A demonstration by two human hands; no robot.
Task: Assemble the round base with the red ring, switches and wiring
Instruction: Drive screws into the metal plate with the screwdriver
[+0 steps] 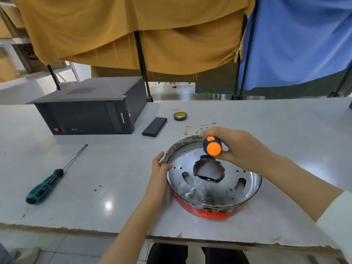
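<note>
A shiny round metal base [224, 187] lies on the white table in front of me, with a central hole edged in black and several slots and small holes. The red ring [209, 213] shows under its near edge. My left hand [161, 165] grips the base's left rim. My right hand [230, 144] holds a screwdriver with an orange and dark blue handle [212, 146] upright over the far part of the base; its tip is hidden. Small brass terminals and thin wires [196, 128] lie just beyond the base.
A long green-handled screwdriver [51, 178] lies at the left. A black computer case [89, 109] stands at the back left, with a flat black block [154, 126] and a roll of black tape [180, 116] beside it. The table's chipped front edge [133, 234] is near me.
</note>
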